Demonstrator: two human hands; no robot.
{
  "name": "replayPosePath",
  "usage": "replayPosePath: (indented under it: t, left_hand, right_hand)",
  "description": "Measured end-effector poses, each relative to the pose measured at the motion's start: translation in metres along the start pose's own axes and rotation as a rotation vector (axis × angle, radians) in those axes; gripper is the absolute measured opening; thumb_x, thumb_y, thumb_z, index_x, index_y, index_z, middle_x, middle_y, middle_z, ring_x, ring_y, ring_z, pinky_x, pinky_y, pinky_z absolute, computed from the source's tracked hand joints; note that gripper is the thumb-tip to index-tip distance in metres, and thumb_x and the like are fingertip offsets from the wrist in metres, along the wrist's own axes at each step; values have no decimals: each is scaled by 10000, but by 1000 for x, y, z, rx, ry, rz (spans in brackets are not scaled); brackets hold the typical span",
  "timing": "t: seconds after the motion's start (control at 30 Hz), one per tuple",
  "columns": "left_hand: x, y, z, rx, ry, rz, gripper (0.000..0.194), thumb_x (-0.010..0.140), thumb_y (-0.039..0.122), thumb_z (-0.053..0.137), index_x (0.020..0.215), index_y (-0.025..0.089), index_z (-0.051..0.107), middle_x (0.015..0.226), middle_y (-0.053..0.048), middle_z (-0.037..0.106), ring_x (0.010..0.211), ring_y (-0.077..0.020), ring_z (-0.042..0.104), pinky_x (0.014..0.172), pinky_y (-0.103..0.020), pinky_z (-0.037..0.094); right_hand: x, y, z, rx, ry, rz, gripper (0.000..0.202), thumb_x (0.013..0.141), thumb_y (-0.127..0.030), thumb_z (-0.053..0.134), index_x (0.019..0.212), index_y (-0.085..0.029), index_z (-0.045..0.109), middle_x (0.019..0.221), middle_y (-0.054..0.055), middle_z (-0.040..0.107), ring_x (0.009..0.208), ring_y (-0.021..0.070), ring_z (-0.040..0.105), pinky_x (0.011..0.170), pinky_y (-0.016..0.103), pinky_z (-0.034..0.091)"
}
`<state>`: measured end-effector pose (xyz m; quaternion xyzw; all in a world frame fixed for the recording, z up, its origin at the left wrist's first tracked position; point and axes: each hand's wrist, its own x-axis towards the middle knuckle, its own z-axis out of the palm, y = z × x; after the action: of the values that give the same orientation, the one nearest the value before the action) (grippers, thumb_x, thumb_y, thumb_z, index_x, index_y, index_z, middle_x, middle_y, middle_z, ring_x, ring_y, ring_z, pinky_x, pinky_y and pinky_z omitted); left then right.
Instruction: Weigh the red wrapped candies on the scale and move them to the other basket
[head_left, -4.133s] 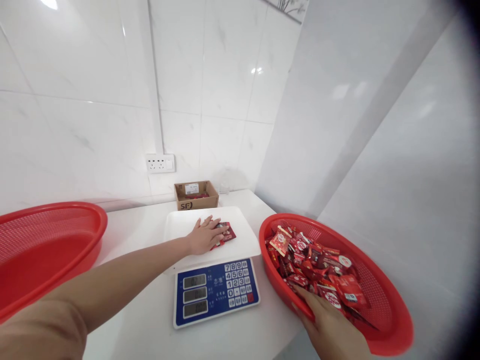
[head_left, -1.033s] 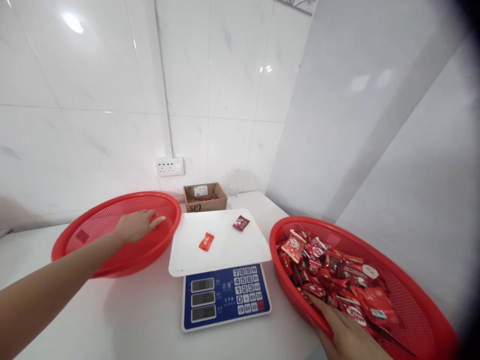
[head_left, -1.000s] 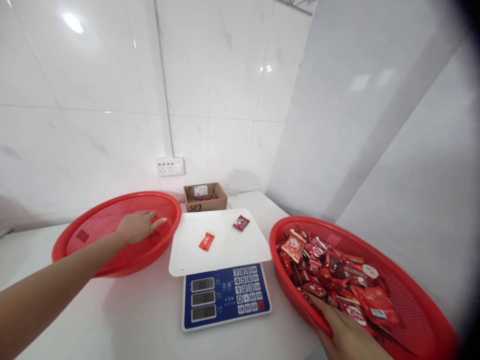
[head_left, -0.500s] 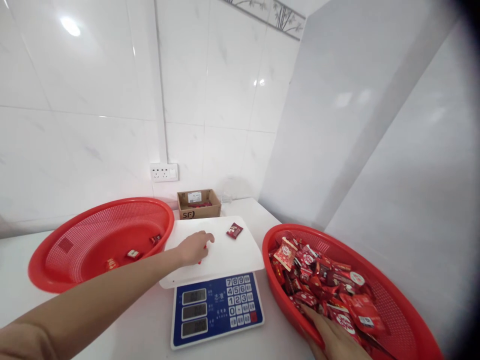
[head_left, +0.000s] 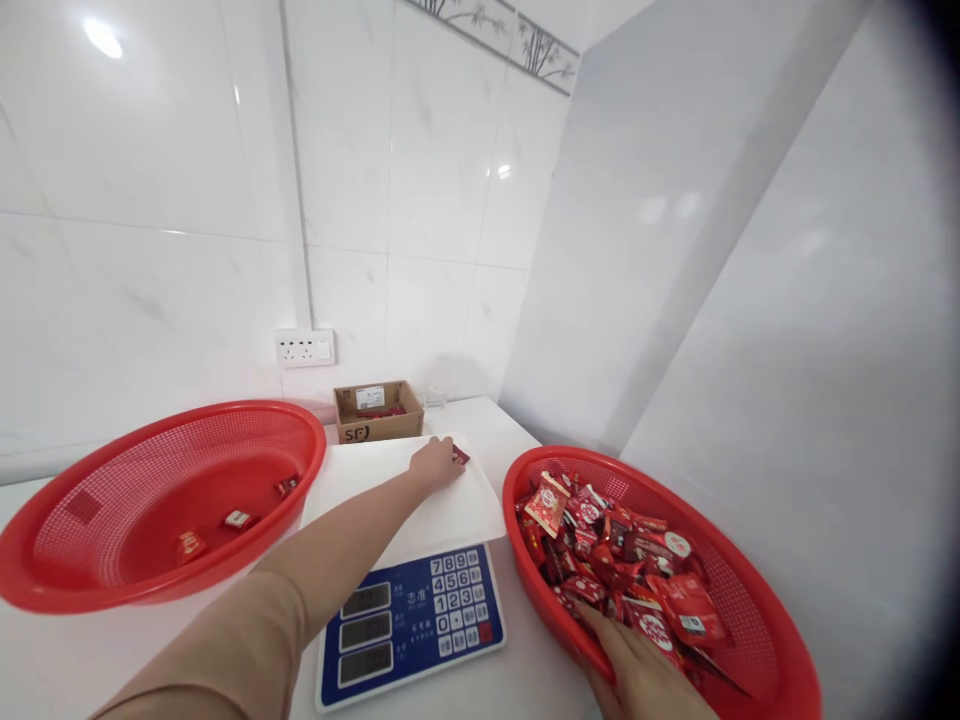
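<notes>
My left hand [head_left: 435, 466] is over the white weighing plate [head_left: 360, 490] of a digital scale, its fingers closed on a small dark red candy packet [head_left: 460, 456] near the plate's far right part. Part of the packet is hidden by the fingers. My right hand [head_left: 637, 665] grips the near rim of a red plastic basket [head_left: 795, 640], with fingers on the inside by the candies. A heap of red wrapped candies [head_left: 600, 550] fills much of this basket. The scale's blue keypad panel [head_left: 412, 620] faces me.
On the left stands another red basket [head_left: 150, 480] with a few candies [head_left: 238, 519] in it. Behind the scale is a small cardboard box [head_left: 379, 425] with red packets inside. A wall socket [head_left: 305, 348] is above it. Walls close off the back and right.
My left hand has moved right and away across the plate, onto the dark red packet that lay apart from it. My right hand stays on the basket rim. The view has shifted slightly right.
</notes>
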<state>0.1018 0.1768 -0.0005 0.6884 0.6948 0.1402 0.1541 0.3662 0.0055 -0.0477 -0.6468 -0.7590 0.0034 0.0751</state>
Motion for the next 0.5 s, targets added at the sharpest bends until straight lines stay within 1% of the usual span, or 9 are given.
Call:
replayPosePath:
  t: [0.07, 0.13, 0.23, 0.3, 0.4, 0.43, 0.5]
  left_hand:
    - [-1, 0, 1, 2, -17, 23, 319, 868, 315, 538, 1148, 163, 524, 1150, -81, 558, 965, -204, 579, 801, -411, 497]
    - [-6, -5, -5, 1, -30, 48, 312, 869, 313, 537, 1142, 163, 528, 1143, -79, 562, 959, -201, 581, 798, -408, 498]
    - [-23, -22, -25, -10, -24, 85, 297, 871, 316, 533, 1124, 162, 538, 1122, -75, 571, 935, -192, 587, 783, -396, 503]
    - [-38, -41, -45, -20, 5, 96, 282, 871, 322, 530, 1101, 158, 547, 1084, -69, 586, 894, -179, 595, 758, -377, 508]
    - [-65, -79, -80, -23, 69, 64, 268, 847, 328, 529, 1062, 170, 561, 946, -31, 634, 783, -161, 613, 701, -312, 502]
    - [-75, -93, -91, -17, 95, 31, 286, 834, 336, 519, 1068, 176, 559, 895, -22, 645, 755, -169, 618, 685, -300, 498]
    - [-94, -123, -110, 10, 153, -53, 352, 802, 378, 506, 1088, 179, 554, 892, -38, 656, 801, -218, 627, 711, -318, 488]
  right_hand:
    - [0, 0, 0, -11, 3, 3, 472, 815, -264, 368, 1254, -248, 540, 1196, 19, 622, 1058, 204, 593, 859, 298, 484]
    - [-1, 0, 0, -17, 18, -3, 463, 819, -269, 368, 1246, -255, 546, 1191, 18, 625, 1052, 204, 597, 847, 295, 490]
    - [-2, 1, 3, -15, 43, -15, 454, 823, -274, 368, 1238, -250, 553, 1177, 23, 633, 1034, 209, 606, 841, 310, 498]
    - [-2, 2, 5, -13, 56, -20, 453, 824, -281, 370, 1237, -251, 552, 1170, 32, 637, 1030, 218, 609, 828, 329, 509]
    - [-2, 5, 9, -9, 64, -22, 459, 826, -307, 367, 1247, -251, 542, 1176, 44, 633, 1032, 230, 610, 805, 355, 526]
    - [-1, 6, 11, -6, 60, -20, 462, 825, -318, 368, 1248, -252, 540, 1184, 46, 628, 1037, 234, 608, 798, 362, 530]
    - [0, 10, 15, 3, 43, -20, 465, 819, -333, 369, 1241, -248, 546, 1195, 47, 621, 1047, 236, 604, 799, 369, 533]
